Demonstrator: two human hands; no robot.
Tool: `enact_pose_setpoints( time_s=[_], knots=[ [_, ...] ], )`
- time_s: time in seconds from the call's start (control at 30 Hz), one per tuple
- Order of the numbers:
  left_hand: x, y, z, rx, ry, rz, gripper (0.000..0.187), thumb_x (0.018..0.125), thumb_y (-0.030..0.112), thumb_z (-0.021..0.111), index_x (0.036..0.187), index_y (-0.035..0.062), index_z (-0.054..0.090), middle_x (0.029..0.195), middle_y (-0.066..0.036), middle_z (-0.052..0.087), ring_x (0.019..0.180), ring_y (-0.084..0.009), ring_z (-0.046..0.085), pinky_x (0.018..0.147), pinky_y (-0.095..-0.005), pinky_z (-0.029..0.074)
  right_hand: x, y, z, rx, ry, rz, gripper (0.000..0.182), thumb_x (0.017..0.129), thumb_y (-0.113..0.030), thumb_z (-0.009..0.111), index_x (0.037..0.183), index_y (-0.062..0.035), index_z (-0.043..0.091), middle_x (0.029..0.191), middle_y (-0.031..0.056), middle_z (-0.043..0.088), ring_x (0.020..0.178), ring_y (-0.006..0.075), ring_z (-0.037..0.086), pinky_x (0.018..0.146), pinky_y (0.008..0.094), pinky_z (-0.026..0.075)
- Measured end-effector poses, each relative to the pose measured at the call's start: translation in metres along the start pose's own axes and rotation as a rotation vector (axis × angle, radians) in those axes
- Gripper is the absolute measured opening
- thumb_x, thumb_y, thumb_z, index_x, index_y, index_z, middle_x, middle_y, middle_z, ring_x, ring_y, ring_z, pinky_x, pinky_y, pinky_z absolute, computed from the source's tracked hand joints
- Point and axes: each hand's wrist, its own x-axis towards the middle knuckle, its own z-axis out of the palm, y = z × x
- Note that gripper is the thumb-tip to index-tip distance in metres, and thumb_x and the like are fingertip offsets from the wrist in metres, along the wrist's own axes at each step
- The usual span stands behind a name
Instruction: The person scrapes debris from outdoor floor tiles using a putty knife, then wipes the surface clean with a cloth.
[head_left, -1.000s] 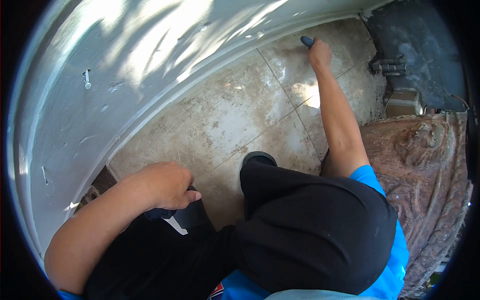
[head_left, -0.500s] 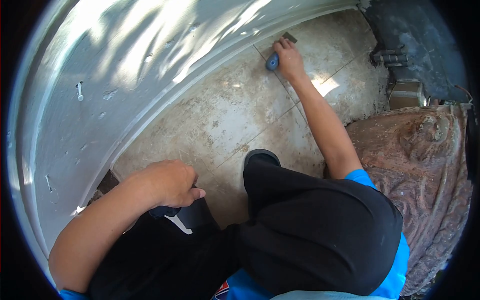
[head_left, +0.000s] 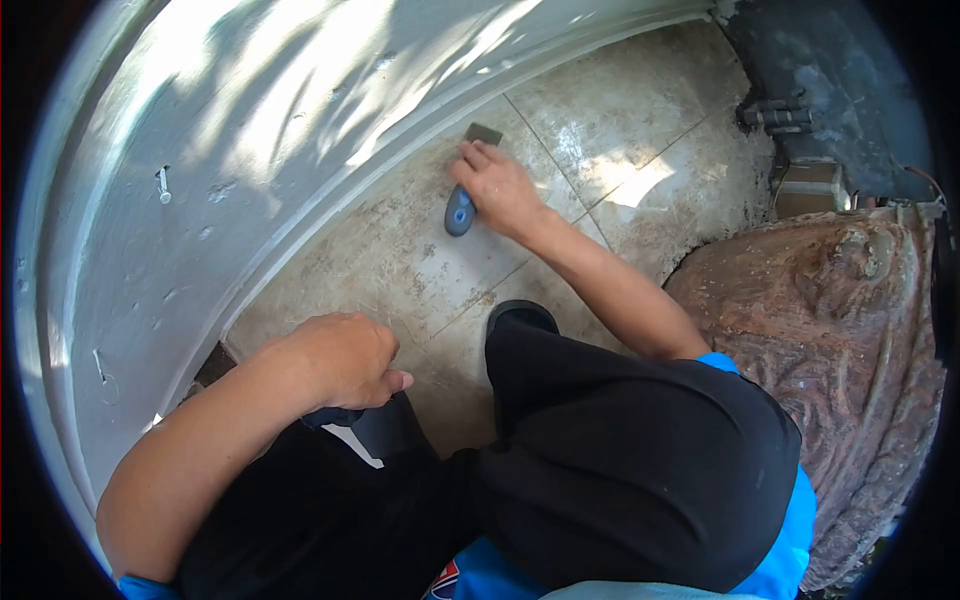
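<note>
My right hand [head_left: 497, 190] is closed around the blue-grey handle of a scraper [head_left: 459, 212]. Its flat metal blade points away from me, towards the base of the wall, low over the stained floor tiles [head_left: 440, 260]. Near my left knee, my left hand [head_left: 345, 362] is curled with the thumb showing at its right side. Dark material lies under its fingers; what they hold, if anything, is hidden. My shoe [head_left: 522, 308] stands on the tiles between the two hands.
A pale curved wall [head_left: 230, 180] with nails in it borders the floor on the left and far side. To the right stands a large brown carved pot [head_left: 800, 300]. Behind it are a dark panel [head_left: 830, 80] and a small box-like object [head_left: 810, 188].
My right hand has drawn the scraper left and nearer to me across the tiles, from the far tile joint. My left hand has stayed nearly still.
</note>
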Motion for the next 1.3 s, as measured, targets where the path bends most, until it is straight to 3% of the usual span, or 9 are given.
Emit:
enact_pose_setpoints(
  time_s=[0.1, 0.3, 0.47, 0.6, 0.7, 0.8, 0.87, 0.93, 1.3],
  knots=[
    [-0.001, -0.002, 0.004, -0.035, 0.0, -0.004, 0.045, 0.096, 0.04, 0.06, 0.098, -0.0026, 0.072, 0.093, -0.024, 0.071, 0.096, -0.0397, 0.069, 0.086, -0.0473, 0.054, -0.01, -0.038, -0.022, 0.209, -0.11, -0.12, 0.029, 0.076, -0.003, 0.068, 0.104, -0.001, 0.061, 0.124, 0.0239, 0.062, 0.116, 0.0395, 0.06, 0.097, 0.0442, 0.052],
    [-0.006, -0.011, 0.017, -0.063, -0.032, -0.032, 0.045, 0.096, 0.041, 0.06, 0.097, -0.0029, 0.072, 0.094, -0.024, 0.071, 0.096, -0.0394, 0.069, 0.086, -0.0477, 0.055, 0.012, 0.064, -0.027, 0.069, 0.221, 0.36, 0.041, 0.073, 0.003, 0.068, 0.113, -0.0049, 0.063, 0.127, 0.0203, 0.063, 0.117, 0.0403, 0.06, 0.096, 0.0436, 0.052],
    [-0.003, -0.012, 0.019, -0.054, -0.012, 0.011, 0.045, 0.096, 0.041, 0.059, 0.095, -0.0028, 0.072, 0.093, -0.023, 0.071, 0.095, -0.039, 0.07, 0.085, -0.0478, 0.055, 0.005, -0.009, 0.018, 0.106, 0.115, 0.042, 0.042, 0.073, 0.004, 0.068, 0.114, -0.0034, 0.062, 0.131, 0.0228, 0.06, 0.124, 0.0409, 0.056, 0.102, 0.0446, 0.05],
    [-0.002, -0.002, 0.006, 0.002, -0.114, -0.059, 0.047, 0.096, 0.045, 0.059, 0.117, 0.0045, 0.07, 0.103, -0.021, 0.072, 0.103, -0.039, 0.067, 0.093, -0.0472, 0.053, -0.015, -0.12, 0.024, 0.261, -0.034, -0.458, 0.031, 0.075, -0.007, 0.067, 0.105, -0.0029, 0.062, 0.124, 0.022, 0.062, 0.12, 0.0387, 0.058, 0.104, 0.0451, 0.047],
    [-0.003, -0.006, 0.009, -0.011, -0.117, -0.077, 0.046, 0.096, 0.045, 0.059, 0.115, 0.0047, 0.07, 0.101, -0.02, 0.072, 0.102, -0.0393, 0.067, 0.092, -0.0475, 0.053, -0.01, -0.117, 0.005, 0.659, -0.135, -0.389, 0.037, 0.069, -0.004, 0.072, 0.105, -0.0035, 0.063, 0.118, 0.0167, 0.065, 0.115, 0.035, 0.06, 0.098, 0.0426, 0.05],
    [-0.005, -0.016, 0.019, -0.033, -0.081, -0.063, 0.046, 0.096, 0.045, 0.059, 0.115, 0.0049, 0.07, 0.101, -0.02, 0.072, 0.102, -0.0393, 0.067, 0.092, -0.0473, 0.052, 0.0, -0.069, -0.026, 0.933, -0.002, 0.11, 0.032, 0.083, -0.006, 0.073, 0.114, -0.003, 0.064, 0.094, 0.0092, 0.072, 0.088, 0.0251, 0.071, 0.079, 0.0347, 0.057],
    [-0.008, -0.018, 0.019, -0.05, -0.095, -0.071, 0.046, 0.096, 0.045, 0.059, 0.116, 0.0046, 0.07, 0.102, -0.02, 0.072, 0.103, -0.0393, 0.067, 0.092, -0.047, 0.052, 0.003, -0.019, -0.019, 1.243, 0.162, 0.496, 0.032, 0.091, -0.01, 0.072, 0.117, 0.0038, 0.06, 0.104, 0.0144, 0.072, 0.092, 0.0186, 0.071, 0.072, 0.0301, 0.06],
    [-0.008, -0.021, 0.02, -0.063, -0.109, -0.072, 0.047, 0.096, 0.045, 0.059, 0.117, 0.0043, 0.069, 0.103, -0.021, 0.072, 0.104, -0.039, 0.067, 0.093, -0.0466, 0.052, 0.006, 0.022, -0.026, 1.444, 0.414, 0.73, 0.034, 0.084, -0.008, 0.078, 0.108, 0.0082, 0.06, 0.094, 0.0172, 0.069, 0.085, 0.0215, 0.071, 0.06, 0.0301, 0.063],
    [-0.007, -0.015, 0.015, -0.045, -0.125, -0.071, 0.047, 0.096, 0.044, 0.059, 0.119, 0.0031, 0.068, 0.106, -0.021, 0.071, 0.106, -0.0391, 0.066, 0.094, -0.0465, 0.052, 0.023, 0.066, 0.004, 1.527, 0.387, 0.763, 0.033, 0.085, -0.003, 0.077, 0.11, 0.0066, 0.056, 0.099, 0.0194, 0.068, 0.081, 0.023, 0.071, 0.062, 0.0332, 0.065]
  ],
)
